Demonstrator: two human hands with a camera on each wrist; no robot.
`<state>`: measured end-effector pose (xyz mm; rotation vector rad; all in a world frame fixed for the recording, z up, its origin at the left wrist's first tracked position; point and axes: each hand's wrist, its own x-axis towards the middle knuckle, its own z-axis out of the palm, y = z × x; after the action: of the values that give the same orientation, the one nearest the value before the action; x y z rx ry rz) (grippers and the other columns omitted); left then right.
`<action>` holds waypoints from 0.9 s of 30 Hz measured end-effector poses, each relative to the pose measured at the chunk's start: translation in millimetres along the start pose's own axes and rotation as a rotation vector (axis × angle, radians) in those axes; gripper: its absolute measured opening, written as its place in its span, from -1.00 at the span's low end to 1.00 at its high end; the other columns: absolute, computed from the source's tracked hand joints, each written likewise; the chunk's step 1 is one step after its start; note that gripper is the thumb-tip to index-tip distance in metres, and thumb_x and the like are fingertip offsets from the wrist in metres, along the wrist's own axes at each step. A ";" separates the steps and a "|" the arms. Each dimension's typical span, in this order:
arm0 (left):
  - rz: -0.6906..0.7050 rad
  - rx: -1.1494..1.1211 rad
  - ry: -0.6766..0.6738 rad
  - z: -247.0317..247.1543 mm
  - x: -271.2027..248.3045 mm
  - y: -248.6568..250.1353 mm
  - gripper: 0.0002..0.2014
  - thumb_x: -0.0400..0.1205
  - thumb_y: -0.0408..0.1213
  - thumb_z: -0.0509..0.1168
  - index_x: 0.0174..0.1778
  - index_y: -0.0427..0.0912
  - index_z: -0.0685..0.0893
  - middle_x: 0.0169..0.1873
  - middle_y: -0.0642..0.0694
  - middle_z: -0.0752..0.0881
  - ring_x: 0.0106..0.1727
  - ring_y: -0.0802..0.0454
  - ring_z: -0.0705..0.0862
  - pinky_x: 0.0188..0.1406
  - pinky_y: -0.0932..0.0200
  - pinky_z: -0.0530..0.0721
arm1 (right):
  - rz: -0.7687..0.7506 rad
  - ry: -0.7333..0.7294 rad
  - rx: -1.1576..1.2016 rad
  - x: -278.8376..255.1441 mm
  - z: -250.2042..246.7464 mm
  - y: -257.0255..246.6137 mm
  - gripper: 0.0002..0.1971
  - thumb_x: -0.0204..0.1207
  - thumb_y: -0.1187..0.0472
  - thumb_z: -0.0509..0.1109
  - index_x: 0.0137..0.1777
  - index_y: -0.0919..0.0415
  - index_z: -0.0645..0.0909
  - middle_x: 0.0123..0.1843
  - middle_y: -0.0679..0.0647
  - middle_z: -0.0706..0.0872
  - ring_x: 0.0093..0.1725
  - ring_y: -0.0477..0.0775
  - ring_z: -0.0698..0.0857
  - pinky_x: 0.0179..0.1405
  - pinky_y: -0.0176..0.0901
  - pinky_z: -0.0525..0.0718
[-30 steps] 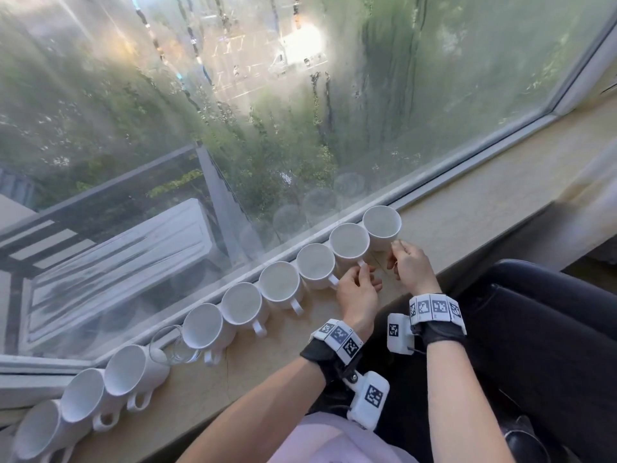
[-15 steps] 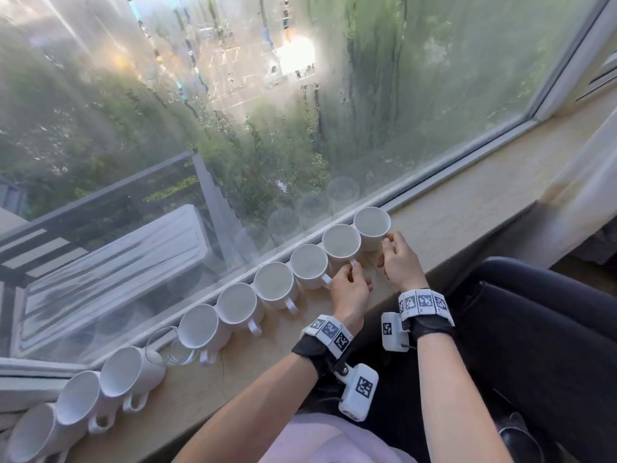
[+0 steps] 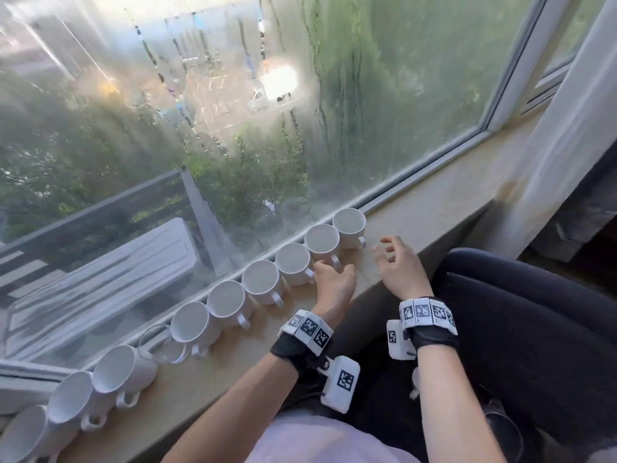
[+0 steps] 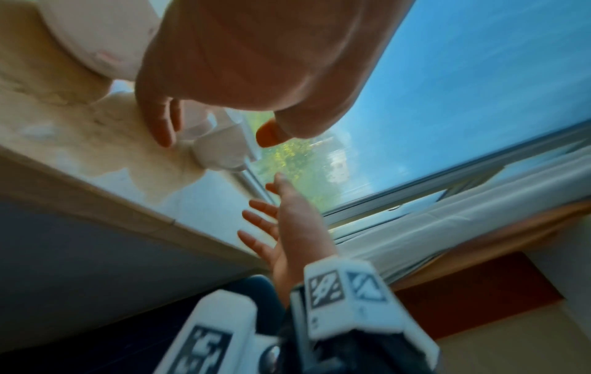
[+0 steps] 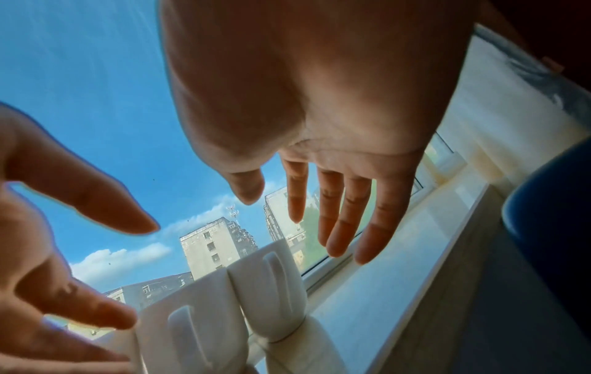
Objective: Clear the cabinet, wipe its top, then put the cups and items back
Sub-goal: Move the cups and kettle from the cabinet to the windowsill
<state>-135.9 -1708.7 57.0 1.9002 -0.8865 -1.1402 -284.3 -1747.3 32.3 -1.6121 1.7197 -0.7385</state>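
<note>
Hovering right grip: the right hand (image 3: pixel 399 270) hangs above the windowsill (image 3: pixel 430 212) with fingers spread and relaxed; it holds nothing; it sits just beside the end cup (image 3: pixel 349 226), apart from its handle
Left grip: the left hand (image 3: pixel 334 282) lies low over the sill by the handles of the second cup (image 3: pixel 323 241) and third cup (image 3: pixel 294 263); fingers loosely bent, pinching nothing that shows; whether the fingertips touch a handle cannot be told
Left wrist view: the left hand's fingers (image 4: pixel 160 121) point down beside a white cup handle (image 4: pixel 217 149); the right hand (image 4: pixel 288 227) shows beyond with its fingers fanned
Right wrist view: the right hand's fingers (image 5: pixel 339 215) are straight and parted; two cups stand side by side below, handles toward the camera; the left hand (image 5: pixel 48 227) shows at the left edge, fingers apart
Cups: a row of white mugs (image 3: pixel 230 304) stands upright along the window edge of the sill, mouths up, handles toward the person, each touching or nearly touching the next; the row runs from the end cup down to the lower left corner
Glass: a clear glass (image 3: pixel 160 344) stands in the row between two mugs
Window: the wet, streaked pane (image 3: pixel 300 111) rises right behind the cups
Wrists: black bands with white marker blocks (image 3: pixel 309 329) on both
Lap: dark trousers (image 3: pixel 534 329) below the right arm
Curtain: a pale curtain (image 3: pixel 567 128) hangs at the right
</note>
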 end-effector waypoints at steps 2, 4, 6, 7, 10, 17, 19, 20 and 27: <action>0.090 0.069 -0.016 -9.2 -17.5 6.7 -0.55 0.62 -0.16 0.38 0.31 -0.12 0.30 0.30 -0.07 0.45 0.36 -0.04 0.49 0.47 -0.01 0.50 | -0.030 0.037 0.001 -13.2 -10.5 1.2 -0.53 0.65 -0.31 0.20 0.41 -0.06 0.51 0.32 0.10 0.65 0.24 0.10 0.67 0.31 0.21 0.66; 0.251 0.153 0.011 -24.8 -38.3 14.3 -0.55 0.65 -0.17 0.39 0.38 -0.12 0.36 0.30 0.02 0.43 0.36 0.08 0.43 0.46 0.14 0.41 | -0.073 0.068 0.013 -30.3 -15.2 -0.8 -0.54 0.68 -0.27 0.23 0.45 -0.04 0.51 0.35 0.09 0.64 0.30 0.09 0.64 0.35 0.20 0.63; 0.435 0.248 0.058 -47.5 -56.3 19.8 -0.46 0.68 -0.16 0.41 0.53 -0.20 0.41 0.39 -0.02 0.48 0.43 0.09 0.43 0.52 0.15 0.39 | -0.122 0.073 0.020 -48.9 -13.0 -6.9 -0.54 0.70 -0.25 0.23 0.48 -0.05 0.50 0.38 0.08 0.62 0.36 0.10 0.61 0.40 0.20 0.59; 0.526 0.306 0.091 -61.7 -64.5 20.8 -0.43 0.68 -0.13 0.41 0.56 -0.22 0.42 0.44 -0.08 0.50 0.49 0.02 0.44 0.58 0.08 0.40 | -0.156 0.065 0.027 -58.6 -9.4 -12.2 -0.55 0.70 -0.23 0.24 0.49 -0.06 0.48 0.38 0.07 0.62 0.39 0.12 0.59 0.42 0.19 0.56; 0.697 0.530 0.194 -111.3 -86.7 13.2 -0.37 0.66 -0.07 0.42 0.61 -0.22 0.41 0.57 -0.19 0.46 0.64 -0.13 0.39 0.66 -0.10 0.37 | -0.284 0.012 0.058 -82.8 12.0 -32.9 -0.55 0.72 -0.14 0.30 0.54 -0.04 0.47 0.41 0.05 0.61 0.46 0.12 0.54 0.49 0.10 0.49; 0.606 0.826 0.544 -247.5 -164.5 -57.0 -0.28 0.65 0.02 0.39 0.69 -0.15 0.32 0.64 -0.16 0.40 0.65 -0.15 0.37 0.65 -0.09 0.36 | -0.612 -0.252 0.108 -152.9 96.3 -121.4 -0.45 0.67 -0.15 0.36 0.60 0.03 0.48 0.51 0.03 0.59 0.55 0.03 0.46 0.59 -0.10 0.38; 0.505 0.863 0.621 -284.9 -193.7 -91.5 -0.28 0.66 0.05 0.34 0.69 -0.14 0.31 0.64 -0.17 0.39 0.64 -0.16 0.39 0.64 -0.14 0.39 | -0.729 -0.344 0.066 -178.3 127.3 -149.7 -0.42 0.65 -0.16 0.37 0.62 0.01 0.45 0.51 0.08 0.59 0.53 0.12 0.48 0.56 0.04 0.44; 0.436 0.878 0.663 -303.1 -210.7 -110.7 -0.28 0.66 0.05 0.35 0.69 -0.15 0.30 0.64 -0.19 0.39 0.63 -0.18 0.39 0.64 -0.17 0.39 | -0.771 -0.398 0.045 -192.3 143.5 -163.3 -0.40 0.64 -0.15 0.39 0.63 0.01 0.44 0.55 0.10 0.57 0.56 0.15 0.47 0.57 0.11 0.45; -0.103 0.855 0.976 -411.1 -377.0 -263.5 -0.24 0.61 0.07 0.38 0.67 -0.23 0.35 0.63 -0.28 0.41 0.64 -0.25 0.38 0.61 -0.18 0.42 | -1.052 -0.722 -0.036 -343.3 253.8 -234.1 -0.34 0.61 -0.20 0.36 0.67 -0.01 0.40 0.67 0.14 0.45 0.66 0.22 0.37 0.63 0.25 0.39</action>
<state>149.0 -1165.4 121.6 2.7643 -0.7201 0.2974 68.1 -1415.5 85.2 -2.3929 0.3105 -0.4422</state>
